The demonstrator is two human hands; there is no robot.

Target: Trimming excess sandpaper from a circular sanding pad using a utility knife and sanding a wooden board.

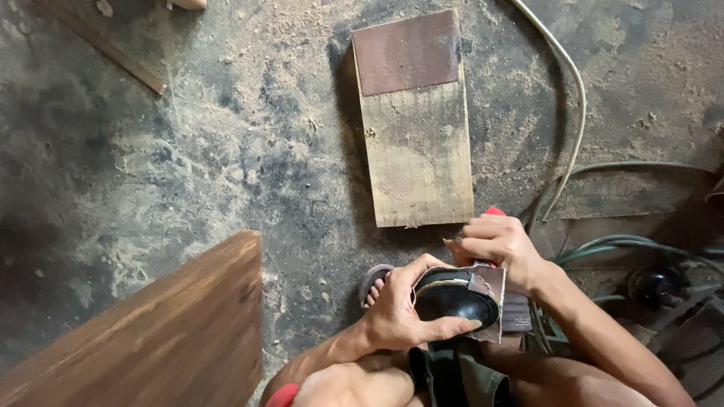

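While gripping, left hand [396, 309], black sanding disc [452, 296]

A round black sanding disc [451, 295], smooth with a dull plastic sheen, sits under a torn square of reddish-brown sandpaper [490, 290] with a gritty, matt face and ragged paper edges. The left hand [400, 309] and right hand [494, 245] grip both. A pale rectangular wooden plank [418, 162] shows rough, unfinished grain dusted with sawdust; a rust-brown matt sheet of sandpaper [407, 53] covers its far end. A dark brown stained wooden board [166, 332] looks smoother, with fine streaked grain. The grey concrete floor [188, 166] is rough, blotchy and powdered with sawdust. A cream rubbery cable [575, 90] looks smooth and matt.
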